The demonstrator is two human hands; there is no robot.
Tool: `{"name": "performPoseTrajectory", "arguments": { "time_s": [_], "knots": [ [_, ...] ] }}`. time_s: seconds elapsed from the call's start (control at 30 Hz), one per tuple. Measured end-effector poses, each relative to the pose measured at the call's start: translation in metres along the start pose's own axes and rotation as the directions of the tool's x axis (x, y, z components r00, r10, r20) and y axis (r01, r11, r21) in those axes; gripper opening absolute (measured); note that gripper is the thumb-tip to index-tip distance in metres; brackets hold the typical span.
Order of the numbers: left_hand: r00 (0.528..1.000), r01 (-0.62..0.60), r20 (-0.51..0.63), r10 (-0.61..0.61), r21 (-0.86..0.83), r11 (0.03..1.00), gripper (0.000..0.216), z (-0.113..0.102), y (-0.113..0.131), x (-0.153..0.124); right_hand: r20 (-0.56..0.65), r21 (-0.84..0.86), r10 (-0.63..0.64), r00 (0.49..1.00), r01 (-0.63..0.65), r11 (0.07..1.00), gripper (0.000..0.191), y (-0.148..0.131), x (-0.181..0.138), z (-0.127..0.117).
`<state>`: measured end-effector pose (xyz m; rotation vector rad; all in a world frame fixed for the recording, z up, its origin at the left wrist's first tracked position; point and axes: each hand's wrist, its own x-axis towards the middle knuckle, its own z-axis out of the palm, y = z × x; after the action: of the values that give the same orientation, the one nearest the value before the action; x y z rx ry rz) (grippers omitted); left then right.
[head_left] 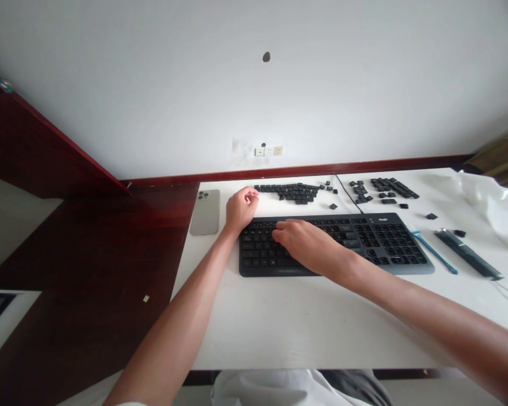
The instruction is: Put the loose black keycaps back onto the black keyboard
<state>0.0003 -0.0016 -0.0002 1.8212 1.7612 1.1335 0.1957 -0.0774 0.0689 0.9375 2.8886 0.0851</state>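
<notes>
A black keyboard [288, 269] lies across the white table; keycaps cover its left part, while bare key sockets show on the right. My right hand [302, 239] rests over the left-middle keys, its fingers bunched together and pointing left; anything between the fingertips is hidden. Curled closed at the keyboard's top left corner is my left hand [241, 210], beside the left end of a group of loose keycaps [298, 193]. I cannot make out whether it holds something small. One single keycap [333, 206] sits apart, just behind the keyboard.
A phone [205, 213] lies face down at the left table edge. Right of the keyboard are a blue stick-like tool [436, 252], a dark elongated tool with a wire end [468, 254] and crumpled plastic [491, 197]. More keycaps [393, 187] and the keyboard cable [347, 193] lie behind.
</notes>
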Motion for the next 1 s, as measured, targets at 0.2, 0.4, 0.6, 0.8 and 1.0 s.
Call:
{"name": "performPoseTrajectory", "arguments": {
  "time_s": [0.2, 0.4, 0.6, 0.8, 1.0],
  "knots": [
    [1.0, -0.005, 0.005, 0.005, 0.004, 1.0, 0.016, -0.001, 0.001, 0.0, -0.043, 0.387, 0.049, 0.998, -0.028, 0.922, 0.026, 0.029, -0.006, -0.001],
    [1.0, 0.015, 0.008, -0.015, -0.016, 1.0, 0.017, -0.002, 0.001, 0.0, -0.264, 0.491, 0.338, 0.903, -0.176, 0.853, 0.017, 0.089, -0.004, 0.007],
    [1.0, 0.019, 0.002, -0.019, -0.031, 0.999, 0.017, -0.001, 0.0, 0.0, -0.329, 0.405, 0.398, 0.856, -0.253, 0.879, 0.019, 0.118, 0.022, 0.028],
    [1.0, 0.021, 0.005, -0.021, -0.03, 0.999, 0.017, -0.002, 0.001, 0.0, -0.28, 0.311, 0.327, 0.903, -0.237, 0.92, 0.022, 0.116, 0.047, 0.038],
    [1.0, 0.018, 0.0, -0.018, -0.023, 1.0, 0.016, -0.001, 0.0, 0.0, -0.24, 0.339, 0.322, 0.916, -0.231, 0.912, 0.012, 0.099, 0.048, 0.033]
  ]
}}
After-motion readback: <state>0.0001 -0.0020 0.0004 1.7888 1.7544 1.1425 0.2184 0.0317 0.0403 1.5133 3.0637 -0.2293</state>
